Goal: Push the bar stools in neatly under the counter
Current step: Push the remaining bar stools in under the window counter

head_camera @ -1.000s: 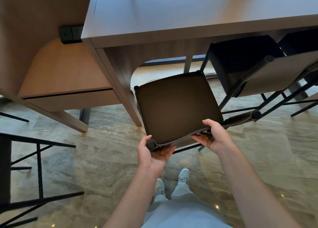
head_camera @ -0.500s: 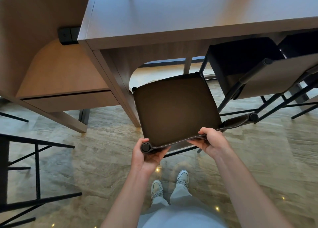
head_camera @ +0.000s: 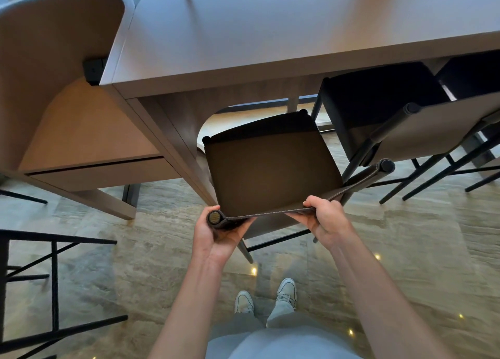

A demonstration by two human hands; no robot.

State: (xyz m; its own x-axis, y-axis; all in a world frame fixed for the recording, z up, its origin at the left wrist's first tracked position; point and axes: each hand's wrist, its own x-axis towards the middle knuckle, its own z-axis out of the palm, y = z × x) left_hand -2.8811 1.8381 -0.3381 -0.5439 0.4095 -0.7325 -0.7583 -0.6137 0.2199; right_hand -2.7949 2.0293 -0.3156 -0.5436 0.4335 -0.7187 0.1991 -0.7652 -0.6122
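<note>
a: head view first. where is the bar stool (head_camera: 270, 169)?
b: right in front of the person, its dark square seat partly under the edge of the table (head_camera: 270, 33), the far edge in the table's shadow and the near edge still out over the floor (head_camera: 135, 264).
a: and the hands?
b: both on the stool's low backrest at the near side. the left hand (head_camera: 216, 237) is wrapped round the left end of the backrest, by the round post cap, fingers curled underneath and thumb on the outer side. the right hand (head_camera: 324, 220) grips the backrest's top edge further right, fingers curled over it.
a: what stands beside it?
b: a second stool (head_camera: 384, 101) just to the right, seat tucked under the table, its backrest outside. further right there is another dark seat under the table, only partly seen. to the left, a curved wooden cabinet (head_camera: 67, 101) meets the table's corner.
a: anything else?
b: a black metal frame (head_camera: 40, 291) at the far left on the floor, and the person's pale shoes (head_camera: 286, 291) below, between the arms.
</note>
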